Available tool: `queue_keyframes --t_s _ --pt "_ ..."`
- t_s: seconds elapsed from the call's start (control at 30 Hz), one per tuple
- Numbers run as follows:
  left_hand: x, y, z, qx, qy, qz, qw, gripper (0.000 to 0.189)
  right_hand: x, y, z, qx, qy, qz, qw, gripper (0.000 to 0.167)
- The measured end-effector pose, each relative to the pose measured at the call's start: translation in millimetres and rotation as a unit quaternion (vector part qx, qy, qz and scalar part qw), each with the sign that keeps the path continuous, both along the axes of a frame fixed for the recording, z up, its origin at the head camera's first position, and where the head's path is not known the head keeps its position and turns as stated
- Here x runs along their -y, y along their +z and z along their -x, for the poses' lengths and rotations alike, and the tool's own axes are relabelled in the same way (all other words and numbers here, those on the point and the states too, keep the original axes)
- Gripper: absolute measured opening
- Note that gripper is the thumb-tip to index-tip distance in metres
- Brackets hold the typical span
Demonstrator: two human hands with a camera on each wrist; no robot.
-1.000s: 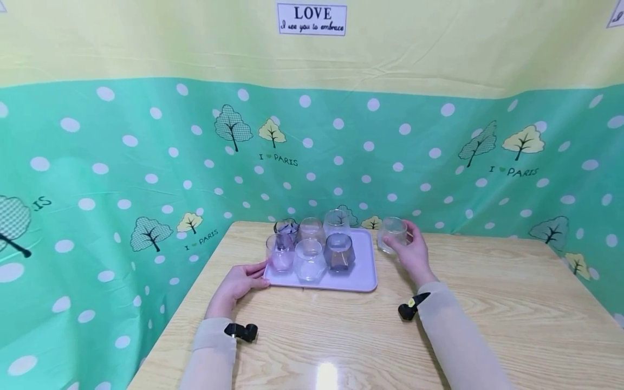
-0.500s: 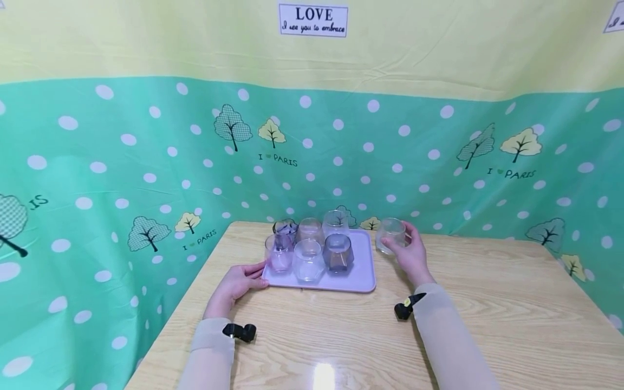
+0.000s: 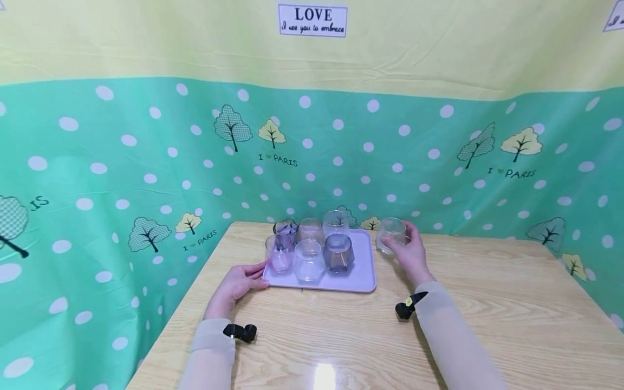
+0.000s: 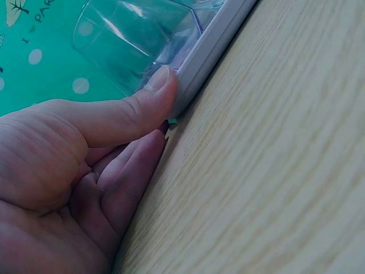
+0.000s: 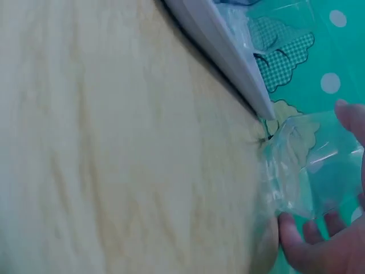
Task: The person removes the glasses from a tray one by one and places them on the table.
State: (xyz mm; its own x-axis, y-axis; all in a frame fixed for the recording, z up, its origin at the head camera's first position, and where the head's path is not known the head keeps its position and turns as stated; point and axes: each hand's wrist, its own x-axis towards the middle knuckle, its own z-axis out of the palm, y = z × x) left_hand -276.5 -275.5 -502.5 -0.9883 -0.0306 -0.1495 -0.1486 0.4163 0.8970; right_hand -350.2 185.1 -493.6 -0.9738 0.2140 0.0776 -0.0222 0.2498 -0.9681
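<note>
On the lilac tray stand several glasses in two rows. In front are a pinkish glass, a clear glass and a smoky grey glass. Behind them stand a dark purple glass, a faintly tinted glass and a clear one. My left hand grips the tray's front left corner, the thumb on its rim and the fingers low beside it. Right of the tray, my right hand holds another clear glass upright on the table, thumb and fingers around its side.
The wooden table reaches back to a green and yellow patterned curtain. A narrow strip of tabletop separates the tray from the right-hand glass. Black wrist cameras sit on both sleeves.
The head view shifted very slightly. Both hands, the tray and the glasses keep their places.
</note>
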Motion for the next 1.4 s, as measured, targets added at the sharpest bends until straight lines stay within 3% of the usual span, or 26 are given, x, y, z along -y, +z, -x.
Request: queue_keyframes --t_s 0.17,0.33,0.43,0.57,0.73,0.9,1.03,1.4 --pt "0.2 -0.5 0.4 -0.003 -0.003 0.006 1.0 0.068 8.0 10.8 -6.3 0.004 -0.034 0.033 0.9989 0.111" --pt "0.9 -0.9 1.0 -0.008 -0.006 0.017 0.9998 0.068 30.7 25.3 -21.4 -0.043 -0.12 0.086 0.9881 0.095" --pt "0.1 -0.5 1.0 -0.004 -0.006 0.011 0.9999 0.068 46.0 30.9 -30.1 -0.07 -0.128 0.113 0.9827 0.085" --pt "0.4 -0.6 0.9 -0.002 -0.006 0.006 1.0 0.068 66.9 31.5 -37.0 -0.088 -0.076 0.124 0.9855 0.08" --pt "1.6 0.1 1.1 -0.009 -0.01 0.018 0.9997 0.068 86.9 22.5 -38.9 -0.104 0.016 0.056 0.9929 0.079" --pt "-0.4 0.6 0.1 -0.003 -0.007 0.011 0.9999 0.068 98.6 14.5 -43.1 -0.094 0.079 0.008 0.9924 0.085" --pt "-0.4 0.5 -0.9 -0.003 -0.003 0.005 1.0 0.068 105.6 10.9 -44.4 -0.076 0.128 -0.001 0.9888 0.09" --pt "-0.3 -1.6 -0.3 -0.013 -0.003 0.01 0.9999 0.068 108.1 4.1 -44.0 -0.066 0.161 0.012 0.9846 0.094"
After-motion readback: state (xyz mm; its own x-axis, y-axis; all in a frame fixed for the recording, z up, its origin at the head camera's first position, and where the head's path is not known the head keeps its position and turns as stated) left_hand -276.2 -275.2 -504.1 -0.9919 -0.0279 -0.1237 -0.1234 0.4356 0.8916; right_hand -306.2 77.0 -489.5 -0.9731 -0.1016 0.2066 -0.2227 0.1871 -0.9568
